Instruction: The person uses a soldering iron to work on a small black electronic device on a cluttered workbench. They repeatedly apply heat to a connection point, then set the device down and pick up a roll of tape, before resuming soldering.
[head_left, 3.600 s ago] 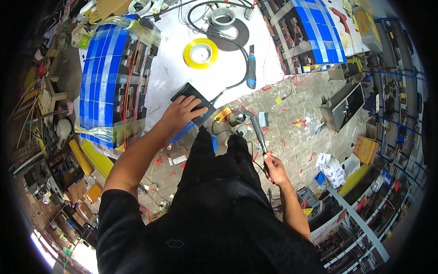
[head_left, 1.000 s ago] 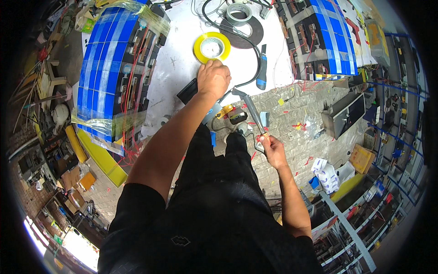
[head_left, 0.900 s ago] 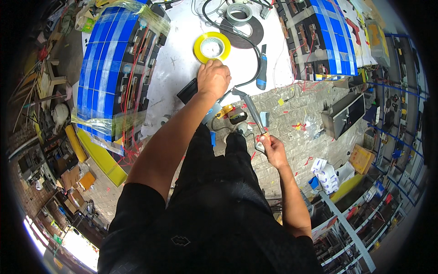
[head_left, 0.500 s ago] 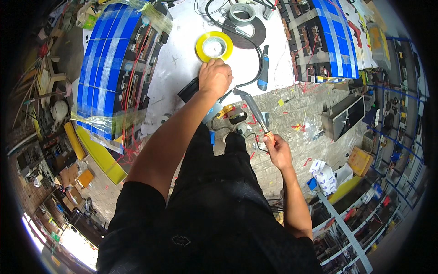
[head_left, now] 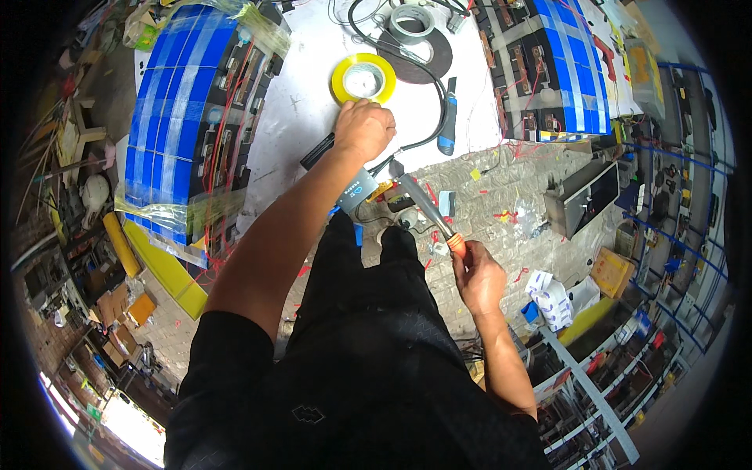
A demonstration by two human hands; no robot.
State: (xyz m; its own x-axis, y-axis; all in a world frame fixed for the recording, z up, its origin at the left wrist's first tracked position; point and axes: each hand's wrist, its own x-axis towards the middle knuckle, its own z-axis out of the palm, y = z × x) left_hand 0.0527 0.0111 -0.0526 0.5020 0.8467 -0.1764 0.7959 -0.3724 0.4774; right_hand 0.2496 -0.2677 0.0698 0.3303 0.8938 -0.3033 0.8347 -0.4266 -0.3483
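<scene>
My left hand is over the front of the white tabletop, fingers curled, just below a roll of yellow tape. What its fingers grip, if anything, is hidden beneath it. A black bar-shaped object sticks out to the left of the hand, and a grey box-like piece shows below the wrist. Closed around the orange handle end of a long tool with a grey shaft is my right hand. The tool slants up and left, its dark head near the table edge; its exact kind is unclear.
Blue-wrapped battery packs with red wires flank the table at left and right. A grey tape roll, a dark disc, a black cable and a blue-black knife-like tool lie between them. Scraps litter the brick floor.
My right hand and the tool have moved slightly down, with the tool's head lower. More of the grey piece shows below my left wrist. The whole view has shifted a little left.
</scene>
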